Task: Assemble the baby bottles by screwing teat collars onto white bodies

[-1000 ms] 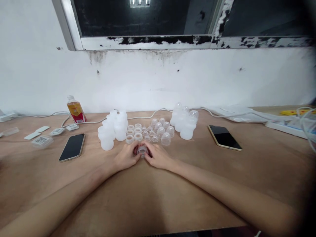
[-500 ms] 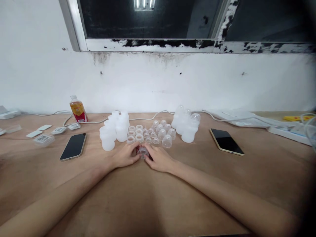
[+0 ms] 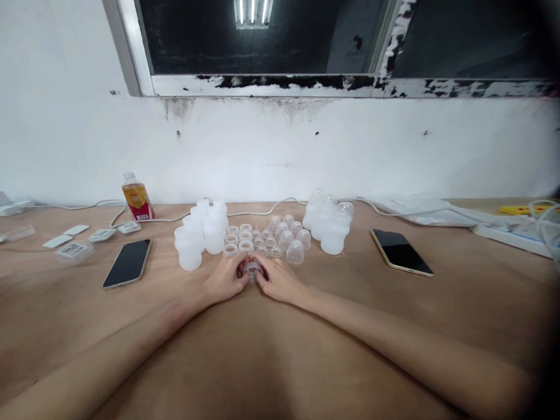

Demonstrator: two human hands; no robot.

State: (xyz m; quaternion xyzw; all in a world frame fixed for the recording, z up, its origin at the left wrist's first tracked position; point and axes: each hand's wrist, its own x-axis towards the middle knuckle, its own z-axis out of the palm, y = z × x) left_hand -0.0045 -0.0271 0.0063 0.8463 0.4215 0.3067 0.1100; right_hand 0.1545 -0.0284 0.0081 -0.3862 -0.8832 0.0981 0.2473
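Note:
My left hand (image 3: pixel 225 280) and my right hand (image 3: pixel 280 280) rest on the wooden table (image 3: pixel 271 350) and pinch one small clear plastic cap piece (image 3: pixel 252 270) between their fingertips. Just beyond it lie several white rings (image 3: pixel 238 238) and several clear domed caps (image 3: pixel 289 239). A cluster of white translucent bottles (image 3: pixel 201 233) stands to the left. Another group of bottles with clear caps (image 3: pixel 330 224) stands to the right.
A dark phone (image 3: pixel 128 262) lies at the left and another phone (image 3: pixel 401 251) at the right. An orange drink bottle (image 3: pixel 136 198) stands by the wall. Small white labelled packets (image 3: pixel 74 249) lie far left. Cables and a power strip (image 3: pixel 511 228) run along the back right.
Both hands stay closed on the small cap piece at the same spot. The view has shifted slightly; nothing on the table has moved.

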